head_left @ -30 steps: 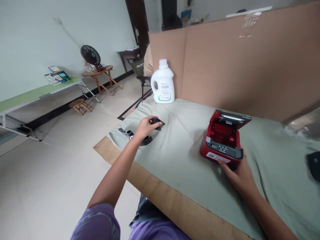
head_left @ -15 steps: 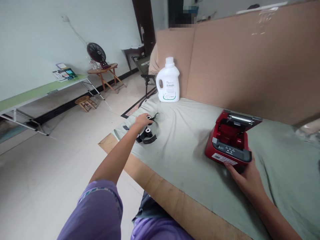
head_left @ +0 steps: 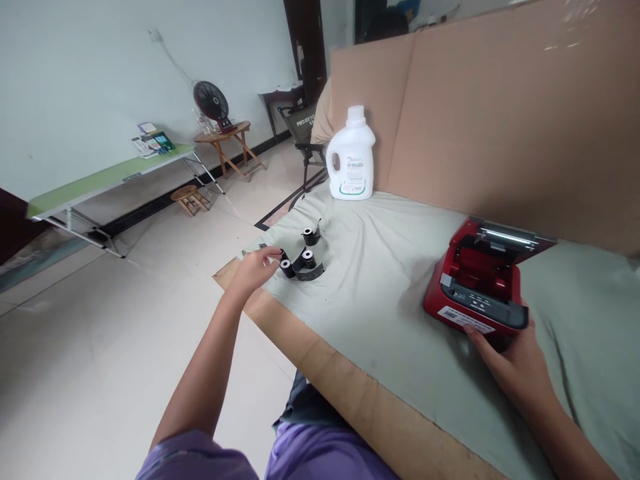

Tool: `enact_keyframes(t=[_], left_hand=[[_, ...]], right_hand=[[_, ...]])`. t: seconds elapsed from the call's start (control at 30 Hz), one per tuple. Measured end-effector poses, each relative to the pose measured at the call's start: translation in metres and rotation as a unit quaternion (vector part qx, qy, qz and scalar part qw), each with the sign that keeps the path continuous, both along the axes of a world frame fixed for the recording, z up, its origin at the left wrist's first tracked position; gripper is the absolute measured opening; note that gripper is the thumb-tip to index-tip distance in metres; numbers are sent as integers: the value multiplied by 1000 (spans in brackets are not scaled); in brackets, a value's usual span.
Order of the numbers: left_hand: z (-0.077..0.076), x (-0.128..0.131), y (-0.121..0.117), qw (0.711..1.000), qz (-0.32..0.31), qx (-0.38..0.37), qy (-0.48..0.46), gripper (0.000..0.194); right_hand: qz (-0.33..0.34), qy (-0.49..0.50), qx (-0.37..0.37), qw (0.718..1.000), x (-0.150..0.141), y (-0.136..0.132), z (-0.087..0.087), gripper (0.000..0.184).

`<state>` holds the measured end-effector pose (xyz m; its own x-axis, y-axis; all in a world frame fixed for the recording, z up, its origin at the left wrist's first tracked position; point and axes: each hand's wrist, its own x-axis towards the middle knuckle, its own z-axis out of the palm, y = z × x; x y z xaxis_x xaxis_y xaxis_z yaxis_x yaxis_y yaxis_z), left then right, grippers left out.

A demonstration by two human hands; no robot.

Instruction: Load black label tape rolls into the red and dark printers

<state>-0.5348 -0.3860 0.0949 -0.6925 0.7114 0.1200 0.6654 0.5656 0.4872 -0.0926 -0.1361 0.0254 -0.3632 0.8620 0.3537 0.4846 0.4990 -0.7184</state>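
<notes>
My right hand (head_left: 525, 360) grips the front right corner of a red label printer (head_left: 475, 287), its thumb on the front below a white label. The printer's dark lid (head_left: 510, 239) is raised and the red bay inside shows no roll. At the table's left edge, my left hand (head_left: 257, 270) has its fingers stretched out beside several black rolls with white cores. Its fingertips are close to a black roll (head_left: 287, 268); whether they touch one I cannot tell. Another roll (head_left: 308, 259) and a farther roll (head_left: 308, 235) stand upright, with loose black strip around them.
A white detergent bottle (head_left: 351, 157) stands at the back of the cloth-covered table (head_left: 370, 307), before a tall cardboard panel (head_left: 475, 120). Bare wood (head_left: 320, 360) edges the near side. A green folding table (head_left: 115, 173), stool (head_left: 190, 198) and fan (head_left: 211, 100) are across the room.
My left hand has moved from the far roll back toward the near-left table edge, leaving that roll standing. My right hand keeps its hold on the printer. The view has shifted left.
</notes>
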Motion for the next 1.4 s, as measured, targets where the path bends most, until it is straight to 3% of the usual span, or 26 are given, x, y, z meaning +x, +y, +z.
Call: enact_keyframes(t=[0.17, 0.27, 0.37, 0.5, 0.63, 0.73, 0.93, 1.03, 1.13, 1.27, 1.4], left_hand=[[-32, 14, -10, 999, 13, 6, -41, 48], [-47, 16, -6, 994, 33, 72, -71, 40], [-51, 17, -3, 977, 67, 171, -111, 33], [-33, 22, 3, 941, 89, 301, -123, 37], [5, 36, 23, 959, -20, 269, -85, 33], [32, 56, 51, 955, -156, 197, -160, 24], [63, 126, 131, 885, -374, 124, -248, 21], [72, 163, 167, 852, -446, 134, -240, 29], [77, 191, 188, 837, -492, 119, -209, 28], [73, 213, 198, 838, -493, 105, -208, 21], [58, 222, 203, 848, -455, 141, -232, 23]], right_hand=[[10, -20, -17, 1000, -1, -2, 5, 74], [7, -19, -9, 1000, -2, -2, 5, 77], [14, -5, -3, 1000, -1, -1, 2, 81], [-11, -9, 21, 1000, 5, 2, 0, 101], [-16, 16, 99, 995, 8, 2, 18, 110], [0, 45, 150, 988, 3, -5, 50, 99], [67, 70, 172, 980, -18, -24, 128, 46], [107, 50, 130, 984, -28, -21, 154, 29], [140, 15, 48, 989, -32, -14, 164, 23], [198, -89, -45, 975, -32, -6, 162, 15], [196, -99, -40, 975, -30, 6, 152, 12]])
